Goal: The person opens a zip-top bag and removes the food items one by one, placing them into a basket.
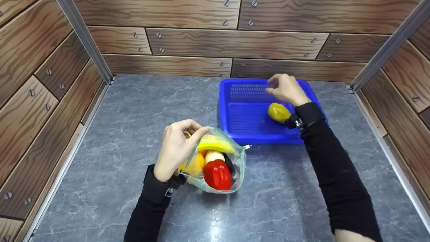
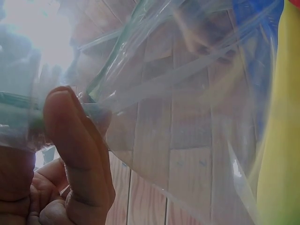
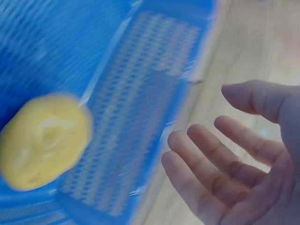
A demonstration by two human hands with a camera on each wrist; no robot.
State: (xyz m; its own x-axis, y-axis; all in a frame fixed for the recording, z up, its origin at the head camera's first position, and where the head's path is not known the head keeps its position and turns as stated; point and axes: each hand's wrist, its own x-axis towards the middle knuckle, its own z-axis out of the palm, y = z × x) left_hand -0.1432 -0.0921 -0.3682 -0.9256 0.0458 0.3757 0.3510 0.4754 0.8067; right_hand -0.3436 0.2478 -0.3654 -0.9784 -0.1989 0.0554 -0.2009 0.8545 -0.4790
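Observation:
My left hand [image 1: 178, 144] pinches the rim of a clear bag [image 1: 241, 169] with green edging, between thumb and fingers. The bag's mouth gapes toward me. Inside it are a banana [image 1: 216, 144], a red bell pepper [image 1: 217, 174], a whitish piece [image 1: 214, 155], something orange [image 1: 199, 164] and a dark item [image 1: 229, 164] partly hidden by the pepper. Over the far right part of a blue basket [image 1: 262, 139] hovers my right hand [image 1: 287, 89], fingers loosely bent and holding nothing. Below it, a lumpy yellow fruit or vegetable [image 1: 278, 112] lies in the basket, apart from the fingers.
Grey marbled tabletop [image 1: 141, 111] surrounds the bag and basket. Wood-patterned walls [image 1: 188, 42] stand at the back and both sides, with metal frame posts [image 1: 88, 38] at the corners. A white slider [image 1: 247, 147] sits at the bag's right corner, near the basket's front edge.

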